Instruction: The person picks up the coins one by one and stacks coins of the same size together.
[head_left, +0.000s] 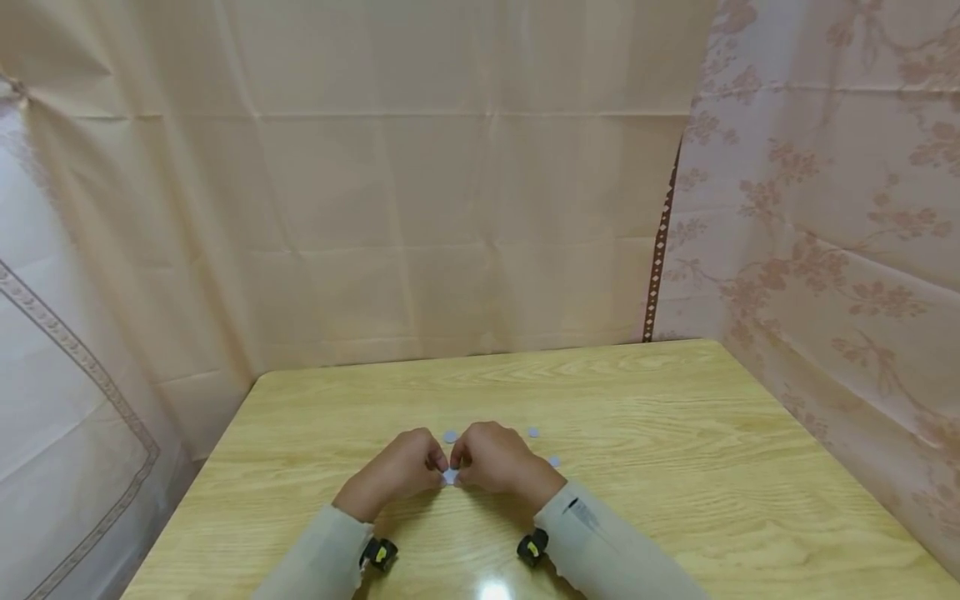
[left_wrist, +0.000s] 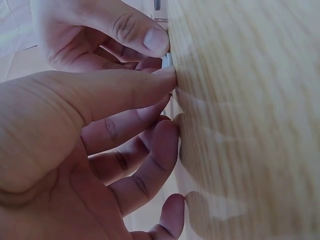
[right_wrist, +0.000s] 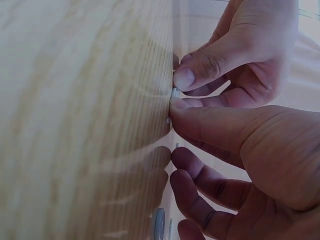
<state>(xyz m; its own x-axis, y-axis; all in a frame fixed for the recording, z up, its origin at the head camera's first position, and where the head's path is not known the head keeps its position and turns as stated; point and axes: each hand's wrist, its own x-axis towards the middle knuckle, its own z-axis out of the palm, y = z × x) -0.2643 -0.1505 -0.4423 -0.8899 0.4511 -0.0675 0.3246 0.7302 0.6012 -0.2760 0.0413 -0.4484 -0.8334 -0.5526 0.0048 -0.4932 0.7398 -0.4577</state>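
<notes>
Both arms wear long, pale grey-beige sleeves that end at the wrists, leaving the left hand (head_left: 399,471) and right hand (head_left: 497,458) bare. A small black device with a yellow mark sits under each wrist. The right sleeve carries a small dark printed marking near its cuff.

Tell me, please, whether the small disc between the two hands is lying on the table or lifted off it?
On the table: the small disc sits against the wooden table, pinched between left hand and right hand.

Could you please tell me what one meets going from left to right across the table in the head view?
left hand → pinched small disc → right hand → loose disc → another loose disc.
</notes>
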